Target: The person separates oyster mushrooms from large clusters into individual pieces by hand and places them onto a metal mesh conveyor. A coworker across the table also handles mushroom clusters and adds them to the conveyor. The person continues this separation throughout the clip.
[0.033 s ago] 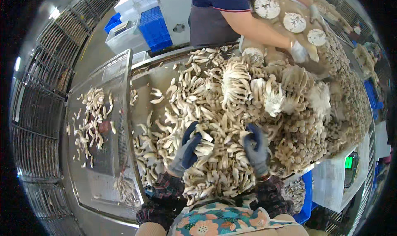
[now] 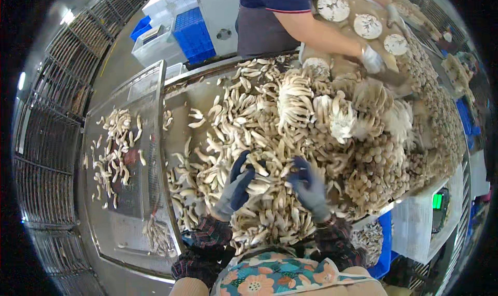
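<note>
- Steel sorting table [image 2: 202,96] is covered by a heap of pale mushrooms [image 2: 270,140], with metal racks seen along the left wall.
- Left hand [image 2: 236,187], gloved grey and blue, is laid on the heap with fingers half curled; no stem is seen pinched.
- Right hand [image 2: 310,187], gloved alike, is pressed into the heap, fingers bent.
- Loose stems [image 2: 111,140] are spread on the mesh tray [image 2: 150,88] at left.
- Co-worker's gloved hand [image 2: 372,60] is placed at the far edge.

mushrooms [image 2: 270,192] — pale, long-stemmed | loose heap — on steel table
</note>
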Motion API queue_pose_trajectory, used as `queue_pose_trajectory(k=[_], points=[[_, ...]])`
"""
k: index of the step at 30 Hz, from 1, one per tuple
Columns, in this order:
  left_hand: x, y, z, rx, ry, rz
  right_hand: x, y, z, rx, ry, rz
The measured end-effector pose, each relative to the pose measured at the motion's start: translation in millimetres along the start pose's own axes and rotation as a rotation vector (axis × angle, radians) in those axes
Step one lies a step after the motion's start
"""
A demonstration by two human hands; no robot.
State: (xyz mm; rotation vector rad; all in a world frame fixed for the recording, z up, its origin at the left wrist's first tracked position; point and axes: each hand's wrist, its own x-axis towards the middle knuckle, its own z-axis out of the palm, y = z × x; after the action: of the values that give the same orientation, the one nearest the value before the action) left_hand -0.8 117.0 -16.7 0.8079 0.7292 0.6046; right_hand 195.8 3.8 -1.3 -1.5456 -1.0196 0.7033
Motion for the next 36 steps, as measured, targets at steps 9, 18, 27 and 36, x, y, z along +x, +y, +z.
queue_pose_trajectory(k=[9,18,27,36], points=[[-63.4,-66.2,44.6,-0.012,0.561,0.259,-43.3,7.8,90.9,0.3,0.038,0.442],[-80.0,-62.4,32.9,0.008,0.504,0.047,-52.3,50.4,53.1,0.271,-0.128,0.183],[-48.8,-39.9,10.7,0.562,0.414,0.076,-51.3,85.0,42.1,-0.164,-0.041,0.177],[75.7,-59.1,82.6,1.404,-0.321,0.424,-72.1,202.5,-31.7,0.328,0.537,0.512]])
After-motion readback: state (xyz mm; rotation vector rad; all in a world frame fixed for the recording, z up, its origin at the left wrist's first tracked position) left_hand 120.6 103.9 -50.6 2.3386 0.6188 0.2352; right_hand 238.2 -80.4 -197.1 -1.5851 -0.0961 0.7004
